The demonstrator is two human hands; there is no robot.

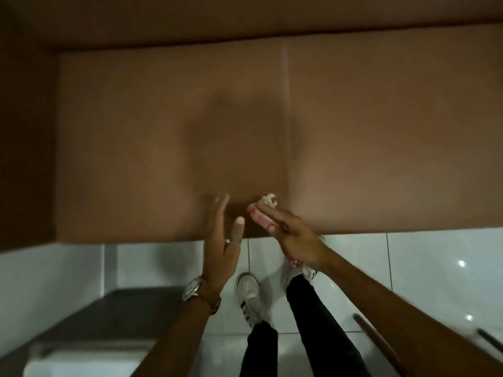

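Note:
A large brown panel (168,137), like a cabinet or door face, fills the upper view, with a thin vertical seam right of centre. My left hand (221,243) rests flat against its lower edge, fingers straight, a ring on one finger and a watch on the wrist. My right hand (295,238) presses a pink and white cloth (261,213) against the panel beside the seam, fingers laid along the cloth. Part of the cloth hangs out below the palm.
White glossy floor tiles (422,268) lie below, with my two feet in white shoes (249,292). A dark counter (109,317) with a white object sits at lower left. A brown stick handle (375,341) slants at lower right.

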